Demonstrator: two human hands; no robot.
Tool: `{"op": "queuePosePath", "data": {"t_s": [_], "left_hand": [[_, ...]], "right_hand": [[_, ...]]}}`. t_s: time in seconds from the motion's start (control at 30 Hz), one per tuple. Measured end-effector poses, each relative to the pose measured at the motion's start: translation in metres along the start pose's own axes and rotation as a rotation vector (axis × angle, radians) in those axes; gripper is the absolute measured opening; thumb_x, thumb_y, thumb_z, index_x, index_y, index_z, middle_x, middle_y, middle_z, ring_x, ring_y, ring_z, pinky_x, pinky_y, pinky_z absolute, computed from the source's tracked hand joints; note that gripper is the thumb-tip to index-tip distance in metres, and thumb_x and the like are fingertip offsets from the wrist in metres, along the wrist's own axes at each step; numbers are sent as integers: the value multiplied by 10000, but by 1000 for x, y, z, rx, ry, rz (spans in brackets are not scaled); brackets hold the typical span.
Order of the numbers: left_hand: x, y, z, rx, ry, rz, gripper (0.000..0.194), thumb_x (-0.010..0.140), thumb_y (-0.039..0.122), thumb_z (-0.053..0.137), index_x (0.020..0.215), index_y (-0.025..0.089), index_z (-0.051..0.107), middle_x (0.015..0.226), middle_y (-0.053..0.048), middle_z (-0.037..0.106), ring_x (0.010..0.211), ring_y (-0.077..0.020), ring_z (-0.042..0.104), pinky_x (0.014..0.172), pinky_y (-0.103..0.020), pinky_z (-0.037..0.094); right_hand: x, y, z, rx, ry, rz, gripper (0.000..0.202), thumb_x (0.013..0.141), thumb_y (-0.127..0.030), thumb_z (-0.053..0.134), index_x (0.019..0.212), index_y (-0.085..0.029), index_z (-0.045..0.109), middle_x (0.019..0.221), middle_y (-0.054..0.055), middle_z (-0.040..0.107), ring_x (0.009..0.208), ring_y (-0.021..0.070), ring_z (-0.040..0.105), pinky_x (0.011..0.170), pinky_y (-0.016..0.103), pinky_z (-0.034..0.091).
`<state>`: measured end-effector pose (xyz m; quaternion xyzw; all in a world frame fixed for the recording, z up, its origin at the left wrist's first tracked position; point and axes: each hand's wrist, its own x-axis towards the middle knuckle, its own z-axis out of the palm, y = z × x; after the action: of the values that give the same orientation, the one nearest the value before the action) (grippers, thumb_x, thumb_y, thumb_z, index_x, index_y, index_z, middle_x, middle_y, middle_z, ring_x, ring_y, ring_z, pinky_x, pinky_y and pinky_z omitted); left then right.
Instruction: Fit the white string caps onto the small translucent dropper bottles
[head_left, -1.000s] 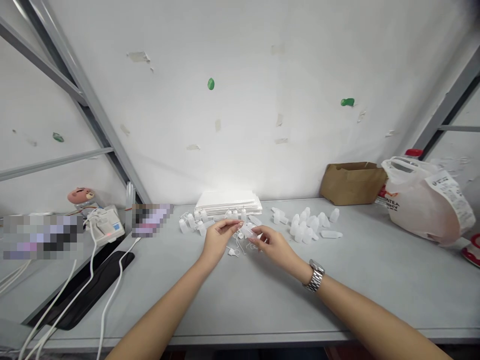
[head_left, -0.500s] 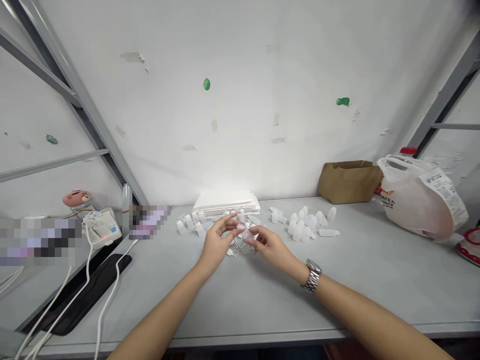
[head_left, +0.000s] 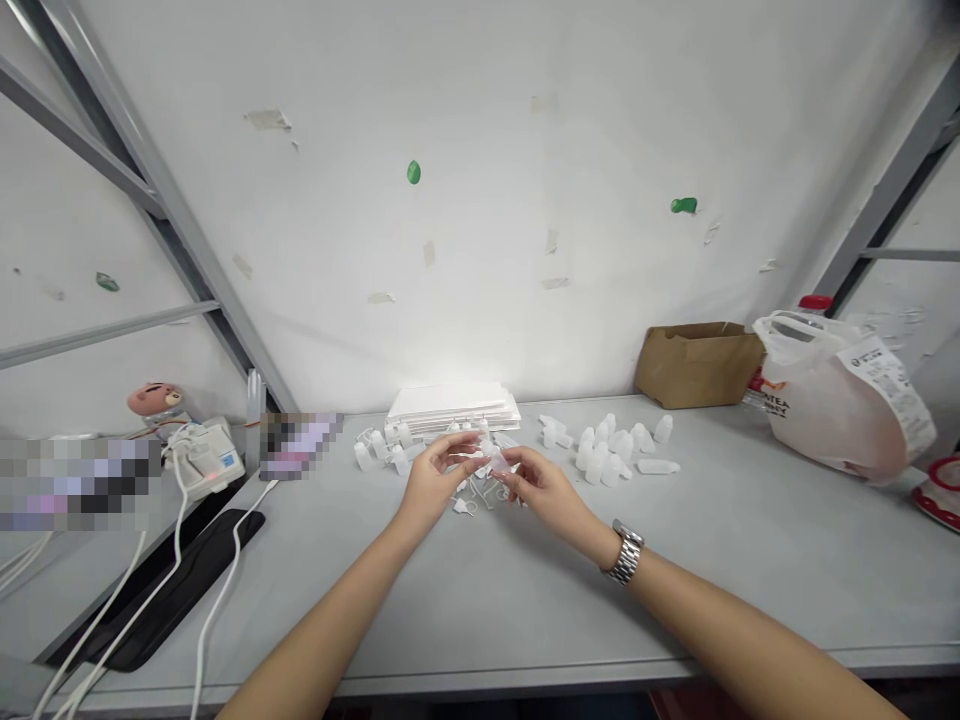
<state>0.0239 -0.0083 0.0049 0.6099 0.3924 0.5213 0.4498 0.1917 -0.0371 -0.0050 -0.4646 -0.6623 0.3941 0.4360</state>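
Note:
Between my hands is a small translucent plastic squeeze bottle [head_left: 500,462], lying tilted. The thumb and fingers of my right hand [head_left: 546,490] pinch its body. My left hand [head_left: 436,482] closes on a small white cap at the bottle's other end; its fingers partly hide it. Under the hands lie loose white caps with thin loops [head_left: 463,507]. Behind and left of my left hand stand several capped bottles [head_left: 364,455]. Right of my right hand is a cluster of bottles without caps [head_left: 598,462], and one lies on its side [head_left: 658,467].
A stack of white boards or sheets [head_left: 450,402] rests against the wall. At the back right are a brown cardboard box [head_left: 697,368] and a white plastic bag [head_left: 832,400]. On the left are a power strip [head_left: 214,455], white cables [head_left: 176,545] and a black flat case [head_left: 191,590].
The bottle has shifted slightly to the right and tilted a little between my fingers. Both hands stay in nearly the same place, and the view has moved a touch.

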Motion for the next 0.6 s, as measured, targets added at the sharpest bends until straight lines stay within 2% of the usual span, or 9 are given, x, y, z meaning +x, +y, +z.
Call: {"op": "queuePosePath", "data": {"t_s": [0.37, 0.6], "left_hand": [[-2, 6, -3, 13, -45, 10, 343, 661, 340, 668, 986, 231, 654, 991, -52, 621, 953, -195, 553, 826, -315, 463], [-1, 5, -1, 39, -118, -5, 222, 701, 357, 622, 840, 197, 688, 943, -65, 649, 942, -202, 563, 824, -326, 453]], "right_hand": [[-2, -1, 0, -53, -8, -19, 254, 825, -356, 496, 1006, -180, 521, 625, -26, 553, 581, 125, 555, 607, 272, 443], [-3, 1, 2, -168, 12, -89, 222, 824, -320, 506, 994, -181, 539, 640, -12, 579, 594, 131, 545, 605, 273, 437]]}}
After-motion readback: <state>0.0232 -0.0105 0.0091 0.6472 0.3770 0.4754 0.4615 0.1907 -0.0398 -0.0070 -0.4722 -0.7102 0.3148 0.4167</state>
